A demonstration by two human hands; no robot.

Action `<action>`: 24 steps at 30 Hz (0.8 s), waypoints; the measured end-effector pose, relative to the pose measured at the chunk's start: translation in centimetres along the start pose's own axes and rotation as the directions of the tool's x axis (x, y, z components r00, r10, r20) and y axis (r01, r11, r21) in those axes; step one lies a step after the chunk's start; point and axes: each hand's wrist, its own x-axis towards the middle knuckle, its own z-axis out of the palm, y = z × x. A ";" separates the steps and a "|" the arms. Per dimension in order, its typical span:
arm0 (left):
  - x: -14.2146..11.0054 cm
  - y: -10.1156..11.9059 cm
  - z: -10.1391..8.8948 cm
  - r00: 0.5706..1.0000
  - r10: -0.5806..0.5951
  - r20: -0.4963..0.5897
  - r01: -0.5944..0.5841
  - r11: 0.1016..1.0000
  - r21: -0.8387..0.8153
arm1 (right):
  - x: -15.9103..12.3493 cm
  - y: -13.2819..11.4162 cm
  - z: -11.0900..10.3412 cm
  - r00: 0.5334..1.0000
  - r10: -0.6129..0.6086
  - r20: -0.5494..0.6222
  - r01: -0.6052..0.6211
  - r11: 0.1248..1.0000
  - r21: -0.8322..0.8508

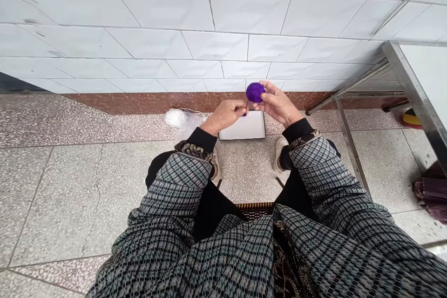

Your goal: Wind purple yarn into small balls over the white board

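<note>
Yarn ball (254, 92): deep purple, wound, roundish; no clear long axis; held in the air beyond the white tray (242, 126).
Right hand (277, 106): nearer; fingers partly curled, gripping the ball's right side.
Left hand (228, 114): left of the ball, just apart; fingertips pinched on strand.
Strand (247, 102): short, running from the ball's lower left.

White tiled wall (167, 7), reddish baseboard (139, 102); speckled floor (70, 195); metal-framed table (408, 72) right.
</note>
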 end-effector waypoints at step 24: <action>-0.7 1.4 -0.4 0.958 0.111 0.266 -0.102 0.994 -0.048 | 0.6 0.4 0.0 0.934 0.009 -0.357 -0.122 0.947 -0.297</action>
